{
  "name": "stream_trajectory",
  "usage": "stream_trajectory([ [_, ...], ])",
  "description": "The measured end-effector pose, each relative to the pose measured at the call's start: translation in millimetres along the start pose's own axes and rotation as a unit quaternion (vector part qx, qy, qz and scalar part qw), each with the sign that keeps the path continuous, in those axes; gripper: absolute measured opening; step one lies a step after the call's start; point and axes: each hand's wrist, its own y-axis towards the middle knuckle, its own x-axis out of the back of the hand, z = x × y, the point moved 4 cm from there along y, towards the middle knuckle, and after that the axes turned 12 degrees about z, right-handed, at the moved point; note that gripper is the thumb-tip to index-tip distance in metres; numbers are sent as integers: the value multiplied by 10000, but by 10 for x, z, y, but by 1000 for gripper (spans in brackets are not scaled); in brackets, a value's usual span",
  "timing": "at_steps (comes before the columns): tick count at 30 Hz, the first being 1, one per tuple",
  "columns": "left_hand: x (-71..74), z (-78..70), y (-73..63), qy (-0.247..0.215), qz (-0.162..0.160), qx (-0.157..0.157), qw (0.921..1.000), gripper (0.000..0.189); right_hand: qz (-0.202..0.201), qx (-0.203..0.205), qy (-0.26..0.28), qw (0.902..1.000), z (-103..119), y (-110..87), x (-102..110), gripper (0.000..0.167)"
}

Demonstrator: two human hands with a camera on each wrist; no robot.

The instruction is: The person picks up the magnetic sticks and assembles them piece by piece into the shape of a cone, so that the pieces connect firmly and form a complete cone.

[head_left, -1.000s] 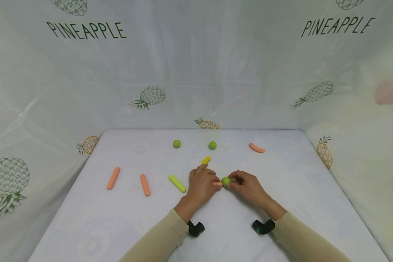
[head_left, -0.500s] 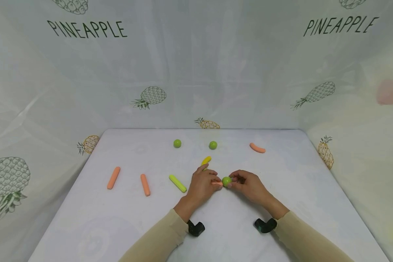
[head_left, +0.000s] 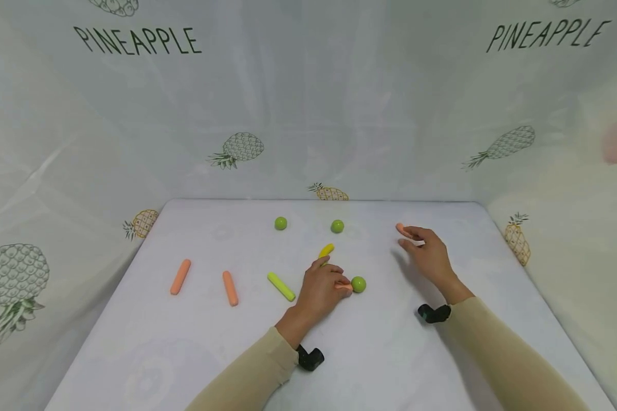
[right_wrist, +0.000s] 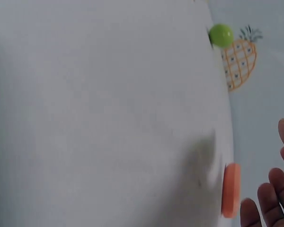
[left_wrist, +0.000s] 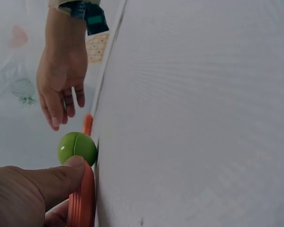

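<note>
My left hand (head_left: pixel 317 291) rests low over the table and pinches a ridged orange stick (left_wrist: pixel 83 201) between thumb and fingers. Right at the tip of that stick sits a green ball (head_left: pixel 358 284), with a thin line across it in the left wrist view. My right hand (head_left: pixel 432 257) hovers at the far right with thumb and fingers parted, holding nothing. Its fingertips are close to a curved orange stick (right_wrist: pixel 231 190), which they partly cover in the head view. A yellow curved piece (head_left: pixel 326 250) pokes out beyond my left fingers, its near end hidden.
Two more green balls, one left (head_left: pixel 280 223) and one right (head_left: pixel 337 226), lie near the table's back edge. A yellow-green stick (head_left: pixel 281 286) and two orange sticks, one nearer (head_left: pixel 230 288) and one farther left (head_left: pixel 180 277), lie left of my left hand. A pineapple-print sheet hangs behind.
My right hand has left the green ball and moved away, up and right, to the curved orange stick. The left hand keeps its grip, and the ball stays at the stick's tip.
</note>
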Motion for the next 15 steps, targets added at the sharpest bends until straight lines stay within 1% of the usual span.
stream_trajectory([
  [4, 1, -4, 10, -19, 60, 29, 10000, 15, -125, -45, -8, 9999, -95, 100, 80, 52],
  [7, -6, 1, 16, 15, 88, 45, 10000, 15, -85, -28, -95, 9999, -143, 178, 101, 53],
  [10, -1, 2, 16, 32, 96, 69, 9999, 14, 104, -99, -191, 9997, -176, 266, 101, 56],
  [13, 8, -2, 18, 46, 136, 70, 9999, 15, 363, -368, -295, 9982, -226, 358, 82, 66],
  [15, 7, -3, 25, 83, 155, 43, 9998, 16, 512, -542, -431, 9963, -248, 407, 60, 67],
])
